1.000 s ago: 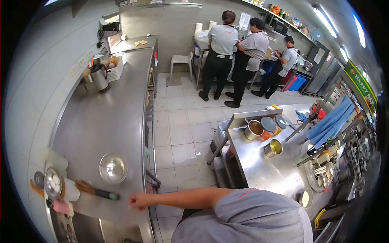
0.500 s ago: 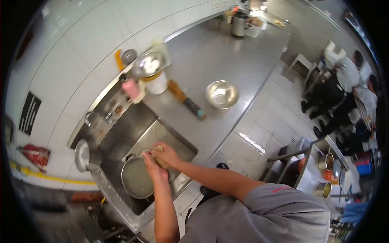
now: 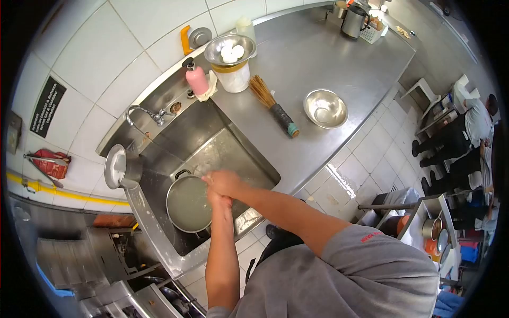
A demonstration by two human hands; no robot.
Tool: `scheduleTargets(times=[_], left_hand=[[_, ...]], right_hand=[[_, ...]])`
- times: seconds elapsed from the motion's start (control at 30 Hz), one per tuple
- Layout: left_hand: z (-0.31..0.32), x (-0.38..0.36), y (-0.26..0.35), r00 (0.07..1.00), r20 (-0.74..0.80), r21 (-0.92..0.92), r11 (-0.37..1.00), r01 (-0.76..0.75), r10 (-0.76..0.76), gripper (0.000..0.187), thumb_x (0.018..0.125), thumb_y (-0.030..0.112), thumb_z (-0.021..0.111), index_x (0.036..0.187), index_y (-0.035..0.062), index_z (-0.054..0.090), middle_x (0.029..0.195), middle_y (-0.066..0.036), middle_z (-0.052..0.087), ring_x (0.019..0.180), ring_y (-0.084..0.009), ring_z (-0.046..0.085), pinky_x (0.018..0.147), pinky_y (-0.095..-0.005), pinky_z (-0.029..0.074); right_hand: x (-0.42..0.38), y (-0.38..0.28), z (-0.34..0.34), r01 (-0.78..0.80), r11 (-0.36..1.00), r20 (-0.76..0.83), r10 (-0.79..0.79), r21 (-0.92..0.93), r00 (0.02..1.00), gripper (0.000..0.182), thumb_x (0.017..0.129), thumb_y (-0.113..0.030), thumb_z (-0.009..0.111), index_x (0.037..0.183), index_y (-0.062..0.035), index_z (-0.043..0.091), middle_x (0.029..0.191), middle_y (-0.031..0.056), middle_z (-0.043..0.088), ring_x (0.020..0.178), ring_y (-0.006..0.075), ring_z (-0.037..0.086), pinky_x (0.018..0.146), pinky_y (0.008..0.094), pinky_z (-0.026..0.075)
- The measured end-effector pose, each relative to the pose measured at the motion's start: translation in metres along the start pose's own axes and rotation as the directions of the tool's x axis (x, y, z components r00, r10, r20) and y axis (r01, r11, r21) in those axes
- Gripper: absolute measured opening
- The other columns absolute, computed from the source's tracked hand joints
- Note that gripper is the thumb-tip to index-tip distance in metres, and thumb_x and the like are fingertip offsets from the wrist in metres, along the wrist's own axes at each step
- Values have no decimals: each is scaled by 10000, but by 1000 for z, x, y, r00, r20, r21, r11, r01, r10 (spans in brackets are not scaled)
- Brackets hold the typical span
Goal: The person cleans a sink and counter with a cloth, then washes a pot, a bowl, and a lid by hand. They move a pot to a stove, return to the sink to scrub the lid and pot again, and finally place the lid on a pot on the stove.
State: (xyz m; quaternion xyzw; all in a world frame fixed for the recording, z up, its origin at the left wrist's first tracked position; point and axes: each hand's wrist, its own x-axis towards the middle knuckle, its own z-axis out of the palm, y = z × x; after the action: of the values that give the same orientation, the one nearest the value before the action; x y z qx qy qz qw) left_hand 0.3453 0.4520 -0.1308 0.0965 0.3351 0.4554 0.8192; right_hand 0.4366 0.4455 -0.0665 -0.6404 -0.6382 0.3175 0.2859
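Note:
My right hand (image 3: 225,184) is closed over my left hand (image 3: 216,199) at the near right side of a pot (image 3: 188,204). The fingers of both are wrapped together, and whatever lies between them is hidden. The pot holds cloudy, greyish liquid and stands in the steel sink (image 3: 233,143), with one handle showing at its upper edge. Both hands are above the pot's rim.
On the steel counter (image 3: 297,58) are a stick brush (image 3: 275,108), a metal bowl (image 3: 325,108) and a bowl of white eggs (image 3: 214,50) on a white tub. A pink pump bottle (image 3: 196,79) stands by the faucet (image 3: 159,115). Several people stand at far right.
The view has shifted, so the sink and counter sit differently in it. My hands have closed together, and the beige item seen between them before is now out of sight.

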Motion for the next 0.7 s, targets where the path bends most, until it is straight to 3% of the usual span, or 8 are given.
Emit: scheduleTargets(times=[0.13, 0.2, 0.27, 0.33, 0.5, 0.6, 0.67, 0.7], left_hand=[[54, -9, -12, 977, -159, 185, 976, -114, 145, 458, 1008, 456, 476, 1243, 72, 559, 1122, -91, 648, 1022, -230, 637, 851, -368, 536], [75, -26, -4, 959, -228, 265, 959, -104, 167, 449, 1011, 449, 472, 1227, 68, 568, 1098, -85, 661, 988, -225, 649, 825, -364, 543], [81, -35, 9, 988, -107, 486, 873, -47, 113, 363, 994, 363, 548, 1188, 60, 591, 1073, -61, 673, 927, -175, 651, 783, -324, 536], [87, -46, 20, 993, -5, 633, 769, -85, 114, 337, 968, 321, 601, 1171, 53, 601, 1038, -44, 678, 894, -154, 646, 768, -306, 526], [91, -41, 11, 972, 223, 793, 565, -226, 75, 328, 877, 225, 739, 1123, 39, 625, 925, 6, 671, 812, -113, 624, 730, -267, 499], [107, -35, -7, 946, 306, 825, 468, -319, 104, 319, 832, 196, 773, 1083, 41, 653, 901, -9, 670, 793, -123, 619, 731, -276, 501], [128, -38, -11, 719, 680, 729, -35, -683, 146, 271, 805, 151, 782, 1032, 44, 679, 908, -34, 673, 817, -125, 615, 763, -284, 497], [137, -46, -19, 721, 676, 733, -32, -680, 154, 271, 805, 151, 782, 1032, 44, 679, 908, -34, 673, 817, -125, 615, 763, -284, 497]], right_hand=[[12, 17, -21, -134, 986, 93, 143, -97, 985, 523, 957, -480, 437, 993, -30, 702, 1065, 206, 677, 954, 384, 653, 823, 508, 504], [17, 37, -20, -120, 989, -37, 118, -81, 992, 304, 915, -320, 527, 972, -97, 725, 933, 140, 700, 964, 340, 656, 821, 467, 519], [20, 60, -47, 299, 907, -69, -332, -295, 941, 298, 902, -347, 557, 982, -111, 721, 920, 145, 692, 957, 350, 637, 804, 490, 507], [17, 62, -82, 309, 857, -124, -389, -412, 913, 370, 979, -397, 471, 990, -117, 711, 979, 143, 656, 972, 329, 613, 856, 453, 482], [24, 15, -179, 188, 952, 18, -198, 239, 980, 358, 1012, -367, 483, 934, -69, 664, 895, 74, 642, 843, 200, 602, 793, 358, 468], [11, -11, -232, 261, 903, 14, -282, 341, 959, 309, 1008, -328, 509, 937, -71, 665, 876, 65, 638, 811, 171, 577, 780, 328, 465], [4, -26, -266, 290, 898, -45, -291, 331, 956, 296, 1000, -326, 525, 951, -72, 669, 882, 63, 647, 807, 165, 577, 769, 330, 468], [4, -30, -280, 319, 890, -112, -299, 324, 948, 285, 992, -324, 541, 964, -73, 672, 888, 60, 656, 804, 158, 577, 759, 331, 471]])
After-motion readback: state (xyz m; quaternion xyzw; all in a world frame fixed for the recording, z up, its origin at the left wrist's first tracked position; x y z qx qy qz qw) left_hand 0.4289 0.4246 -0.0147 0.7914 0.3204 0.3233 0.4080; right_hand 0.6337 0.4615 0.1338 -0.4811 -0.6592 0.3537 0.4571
